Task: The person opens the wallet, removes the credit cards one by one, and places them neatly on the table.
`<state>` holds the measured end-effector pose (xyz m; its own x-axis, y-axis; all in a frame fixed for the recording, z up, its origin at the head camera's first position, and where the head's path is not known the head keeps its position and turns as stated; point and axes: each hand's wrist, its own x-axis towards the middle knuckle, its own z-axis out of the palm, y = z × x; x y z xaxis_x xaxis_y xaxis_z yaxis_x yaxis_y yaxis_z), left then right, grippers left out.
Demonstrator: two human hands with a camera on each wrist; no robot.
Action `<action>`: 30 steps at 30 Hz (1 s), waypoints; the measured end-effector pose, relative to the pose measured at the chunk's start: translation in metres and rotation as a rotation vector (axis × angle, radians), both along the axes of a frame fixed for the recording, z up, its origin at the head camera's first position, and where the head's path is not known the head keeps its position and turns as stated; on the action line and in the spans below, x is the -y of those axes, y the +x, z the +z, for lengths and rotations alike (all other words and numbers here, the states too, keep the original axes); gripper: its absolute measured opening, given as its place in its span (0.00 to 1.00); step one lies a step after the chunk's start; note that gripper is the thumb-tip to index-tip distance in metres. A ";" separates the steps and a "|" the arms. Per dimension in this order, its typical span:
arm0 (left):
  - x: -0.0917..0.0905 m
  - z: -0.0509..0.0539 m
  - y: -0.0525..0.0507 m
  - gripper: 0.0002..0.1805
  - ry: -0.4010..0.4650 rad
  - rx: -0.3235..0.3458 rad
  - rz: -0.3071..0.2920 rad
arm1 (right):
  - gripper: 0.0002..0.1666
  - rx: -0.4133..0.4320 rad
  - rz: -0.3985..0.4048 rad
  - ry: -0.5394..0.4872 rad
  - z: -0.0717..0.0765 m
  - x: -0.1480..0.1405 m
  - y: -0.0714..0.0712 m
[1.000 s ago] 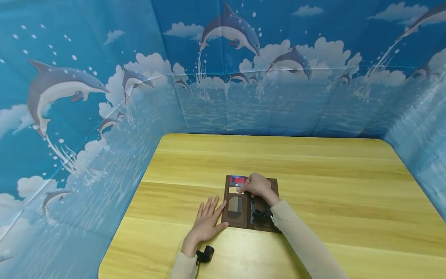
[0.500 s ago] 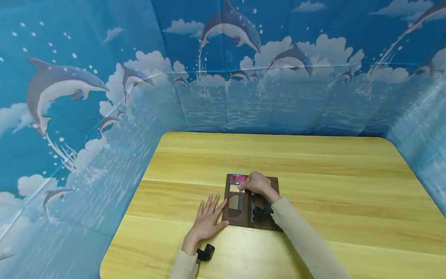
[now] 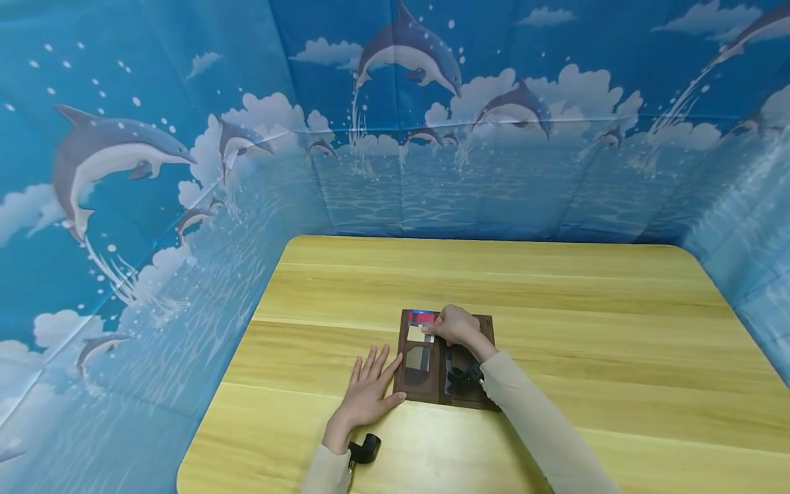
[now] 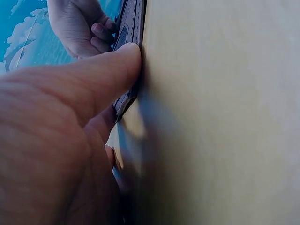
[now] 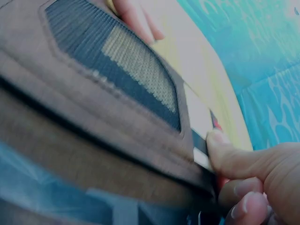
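An open brown wallet [image 3: 422, 392] lies flat on the table, with a mesh window [image 5: 117, 65] on its left half. Above that window a white card with a dark stripe [image 5: 198, 112] sticks out of a slot. My right hand [image 3: 458, 326] pinches this card at its right end, the thumb on top; the other fingers are curled beneath, partly hidden. Behind it shows a red and blue card [image 3: 422, 318]. My left hand [image 3: 364, 398] lies with fingers spread, thumb and index finger touching the wallet's left edge. The right forearm covers much of the wallet's right half.
The wallet rests on a yellow wood-grain table [image 3: 586, 329] with rounded far corners. A blue curtain [image 3: 494, 192] printed with dolphins hangs behind and along both sides. Each wrist wears a small black camera [image 3: 365, 449].
The white card shows slightly more above the window and covers a little more of the red card than one second ago. Both hands have stayed nearly in place.
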<state>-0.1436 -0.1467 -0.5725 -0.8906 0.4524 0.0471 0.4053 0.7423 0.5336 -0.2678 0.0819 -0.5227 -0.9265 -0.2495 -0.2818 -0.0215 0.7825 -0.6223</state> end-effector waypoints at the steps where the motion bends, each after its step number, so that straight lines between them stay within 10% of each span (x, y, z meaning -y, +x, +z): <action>1: 0.000 -0.001 0.000 0.38 0.000 -0.006 0.001 | 0.31 -0.010 -0.002 -0.007 -0.002 -0.001 0.001; 12: -0.001 -0.007 0.002 0.38 -0.025 -0.006 0.020 | 0.30 -0.018 -0.013 -0.051 -0.010 -0.007 0.004; 30: -0.003 0.012 0.002 0.36 0.012 0.020 -0.009 | 0.27 0.040 -0.012 -0.090 -0.005 -0.003 -0.007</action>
<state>-0.1421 -0.1440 -0.5607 -0.8874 0.4597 0.0350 0.4011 0.7323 0.5503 -0.2749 0.0846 -0.5272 -0.9180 -0.2646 -0.2954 0.0137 0.7234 -0.6903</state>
